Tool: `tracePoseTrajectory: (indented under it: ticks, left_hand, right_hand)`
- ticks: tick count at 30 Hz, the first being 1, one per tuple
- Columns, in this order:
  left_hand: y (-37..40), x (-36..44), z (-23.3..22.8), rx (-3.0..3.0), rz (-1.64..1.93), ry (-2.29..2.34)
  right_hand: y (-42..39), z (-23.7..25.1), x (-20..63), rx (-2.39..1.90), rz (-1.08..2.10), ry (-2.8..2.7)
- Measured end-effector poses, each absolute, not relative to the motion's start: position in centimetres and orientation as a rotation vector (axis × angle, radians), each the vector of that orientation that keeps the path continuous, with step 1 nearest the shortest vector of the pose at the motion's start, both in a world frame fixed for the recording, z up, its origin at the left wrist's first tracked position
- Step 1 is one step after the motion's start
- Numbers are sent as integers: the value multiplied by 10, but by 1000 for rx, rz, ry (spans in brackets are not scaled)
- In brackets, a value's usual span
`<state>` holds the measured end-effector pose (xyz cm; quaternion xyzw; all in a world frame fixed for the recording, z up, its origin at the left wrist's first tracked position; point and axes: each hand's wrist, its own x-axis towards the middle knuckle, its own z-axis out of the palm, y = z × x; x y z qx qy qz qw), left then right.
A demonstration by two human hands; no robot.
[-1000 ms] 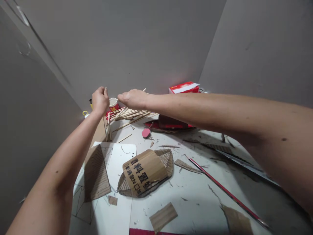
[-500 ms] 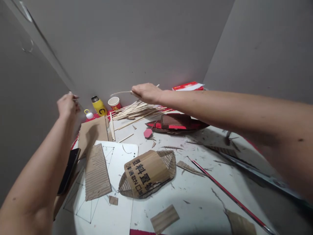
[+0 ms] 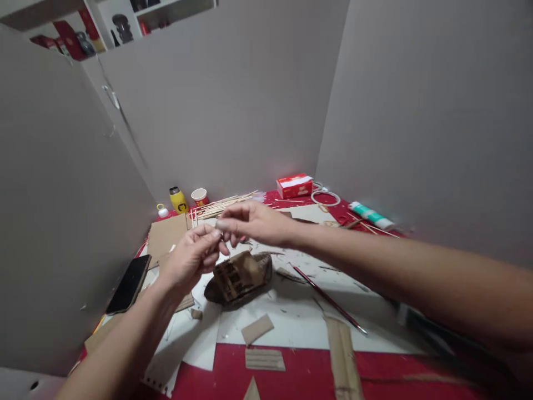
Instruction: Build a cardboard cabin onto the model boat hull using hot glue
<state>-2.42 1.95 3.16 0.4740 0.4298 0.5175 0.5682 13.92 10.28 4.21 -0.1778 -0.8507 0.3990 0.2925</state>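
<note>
Hands: the left hand [image 3: 192, 260] and right hand [image 3: 250, 222] meet fingertip to fingertip above the table, pinched together on something too small and blurred to name.
Grip: both sets of fingers are closed in a pinch; what they hold cannot be told.
Below: a brown corrugated cardboard boat model [image 3: 239, 276] lies on the white cutting board [image 3: 300, 311], just under the hands.
Nearby: a pile of thin wooden sticks [image 3: 220, 204], a black phone [image 3: 128, 283], a long red pencil [image 3: 328, 299], loose cardboard scraps [image 3: 257, 329].
Risk: a tiny piece pinched in mid-air could slip and vanish among the scraps.
Risk: a dropping wrist could crush the fragile model.
</note>
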Motion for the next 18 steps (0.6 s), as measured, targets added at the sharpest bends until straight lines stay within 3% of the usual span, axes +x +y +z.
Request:
tracePoseTrajectory:
  ticks: [3,9,12,14,18]
  left_hand:
    - [-12,-7,23,1116,1158,983]
    - [-68,0,-3,1300,1069,1140]
    - [-89,-4,-23,1458,1027,1226]
    - [-97,-8,-36,1575,988,1285]
    - [-99,-16,-45,1801,819,1399]
  right_hand:
    - [66,31,155,-395,1402,-1956]
    - [24,17,186,-531,1340,-1954]
    - [1,-1,193,-522,1198,-2152]
    - [-11,-18,193,-465,842,-2432]
    - [-18,-51,184,-447,649,-2661]
